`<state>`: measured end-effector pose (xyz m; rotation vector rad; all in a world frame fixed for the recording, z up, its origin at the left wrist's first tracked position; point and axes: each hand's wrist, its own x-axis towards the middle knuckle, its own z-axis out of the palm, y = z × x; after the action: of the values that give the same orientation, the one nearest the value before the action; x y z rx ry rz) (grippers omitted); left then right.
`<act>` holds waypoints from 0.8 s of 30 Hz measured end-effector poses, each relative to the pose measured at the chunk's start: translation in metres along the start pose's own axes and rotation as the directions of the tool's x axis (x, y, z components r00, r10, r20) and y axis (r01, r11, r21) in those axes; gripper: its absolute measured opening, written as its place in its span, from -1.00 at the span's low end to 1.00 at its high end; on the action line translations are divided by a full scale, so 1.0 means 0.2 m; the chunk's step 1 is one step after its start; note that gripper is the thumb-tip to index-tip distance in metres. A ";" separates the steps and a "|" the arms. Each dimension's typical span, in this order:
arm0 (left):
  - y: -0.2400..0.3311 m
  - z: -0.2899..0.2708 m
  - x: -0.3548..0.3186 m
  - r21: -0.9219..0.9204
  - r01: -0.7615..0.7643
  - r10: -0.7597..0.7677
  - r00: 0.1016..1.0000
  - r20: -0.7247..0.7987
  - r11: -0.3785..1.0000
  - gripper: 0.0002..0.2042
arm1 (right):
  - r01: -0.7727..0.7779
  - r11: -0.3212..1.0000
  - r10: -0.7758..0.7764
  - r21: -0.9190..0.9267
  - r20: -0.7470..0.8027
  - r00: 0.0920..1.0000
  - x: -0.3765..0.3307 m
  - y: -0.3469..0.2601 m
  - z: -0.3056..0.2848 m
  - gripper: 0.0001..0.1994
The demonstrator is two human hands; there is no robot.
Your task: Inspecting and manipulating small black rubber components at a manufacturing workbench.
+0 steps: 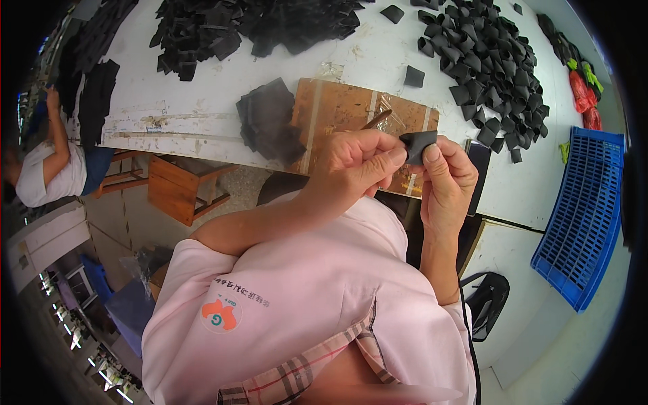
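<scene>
Over a brown wooden board (342,101), I hold up a small black piece of sheet material (421,142), which looks folded or curled. Its left end is pinched between the thumb and fingers of my left hand (364,160). My right hand (449,177) grips the right end between thumb and forefinger. Just above my left knuckles a thin brown stick (376,119) shows; whether I hold it or it lies on the board, I cannot tell. A stack of flat black pieces (266,121) overlaps the board's left edge.
Curled black pieces (486,61) are heaped at the far right of the white table (202,101). Flat black pieces (256,27) pile up at the back. A blue crate (582,216) stands at the right, a wooden stool (182,189) at the left. Another person (50,162) works at far left.
</scene>
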<state>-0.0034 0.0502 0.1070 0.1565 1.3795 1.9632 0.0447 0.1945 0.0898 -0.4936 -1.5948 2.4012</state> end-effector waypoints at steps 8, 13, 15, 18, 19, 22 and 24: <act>-0.10 -0.05 0.08 -0.533 0.329 -0.265 0.944 0.195 0.780 -0.97 | 0.260 0.884 -0.241 -0.390 0.096 0.966 -0.02 0.04 -0.02 -0.92; -0.14 -0.07 0.07 -0.659 0.312 -0.255 0.949 0.185 0.684 -0.94 | 0.195 0.913 -0.175 -0.359 0.087 0.981 -0.01 0.10 -0.01 -0.91; -0.15 -0.09 0.06 -0.590 0.260 -0.260 0.962 0.087 0.765 -0.94 | -0.009 0.962 0.018 -0.273 0.032 0.999 0.00 0.12 -0.01 -0.90; -0.11 -0.16 0.02 -0.430 0.143 -0.187 0.980 -0.061 0.891 -0.93 | -0.207 0.973 0.198 -0.099 -0.092 0.976 0.10 0.17 -0.07 -0.90; -0.10 -0.20 0.00 -0.164 0.002 -0.044 0.966 -0.254 0.986 -0.93 | -0.174 0.984 0.177 0.048 -0.046 0.983 0.17 0.16 -0.10 -0.89; -0.17 -0.42 0.00 0.642 -0.164 0.550 0.694 -0.464 0.749 -0.85 | -0.119 0.895 0.129 0.429 0.007 0.992 0.39 0.09 -0.24 -0.74; -0.20 -0.57 -0.01 0.841 0.007 0.663 0.612 -0.432 0.542 -0.74 | -0.074 0.927 0.148 0.368 -0.176 0.973 0.42 0.06 -0.31 -0.72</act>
<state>-0.0383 -0.0327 0.0256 0.0628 2.9644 1.5800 -0.0079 0.2718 0.0441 -0.7408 -1.0370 2.5503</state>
